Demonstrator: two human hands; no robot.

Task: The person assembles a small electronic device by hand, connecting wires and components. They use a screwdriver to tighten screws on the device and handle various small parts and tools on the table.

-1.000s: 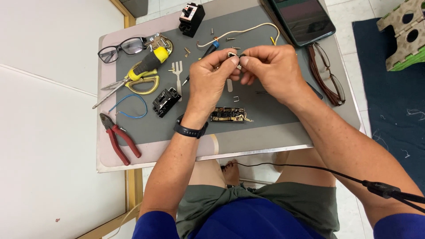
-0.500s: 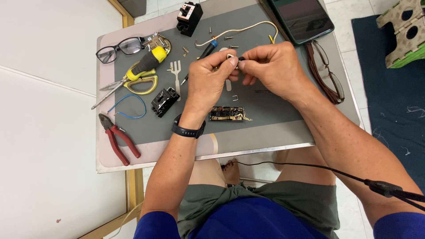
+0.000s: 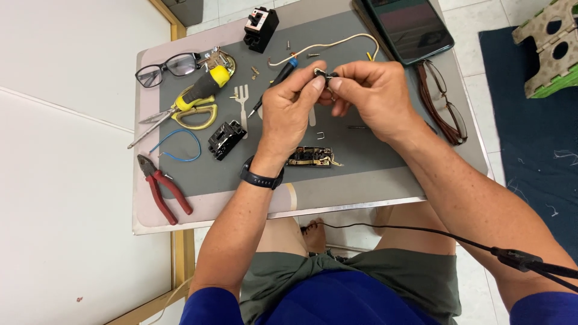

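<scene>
Both hands meet above the middle of the worktop (image 3: pixel 361 186), in the upper centre of the frame. The left hand (image 3: pixel 289 111) and the right hand (image 3: pixel 373 96) pinch 1 small metal part (image 3: pixel 320 73) between them, fingers closed on it from either side; it is too small to tell just what it is, perhaps a clip or terminal from a switch. The left hand also seems to carry a blue-tipped screwdriver (image 3: pixel 278 78) tucked under its fingers, its shaft slanting down and left towards a small fork-shaped metal piece (image 3: pixel 242 99).

Below the hands lies an opened brass and black mechanism (image 3: pixel 313 156), with a little staple-like piece (image 3: pixel 321 136) just above it. A black switch body (image 3: pixel 226 138) sits to its left, and another black block (image 3: pixel 260 27) stands at the top edge. In the left of the frame are red-handled pliers (image 3: pixel 162 189), a loop of blue wire (image 3: pixel 177 144), yellow-handled scissors (image 3: pixel 192 111) and a pair of black glasses (image 3: pixel 165 65). A cream wire (image 3: pixel 337 43) curves across the top, next to a phone (image 3: pixel 409 27), with brown glasses (image 3: pixel 442 105) at the right edge. Tiny screws (image 3: pixel 255 72) lie loose near the top.

The main risk, as I judge it, is the small part slipping from the pinch: held high over a cluttered surface, it could bounce among the loose screws or roll off the near edge to the floor. A slip of the screwdriver could also jab a finger.
</scene>
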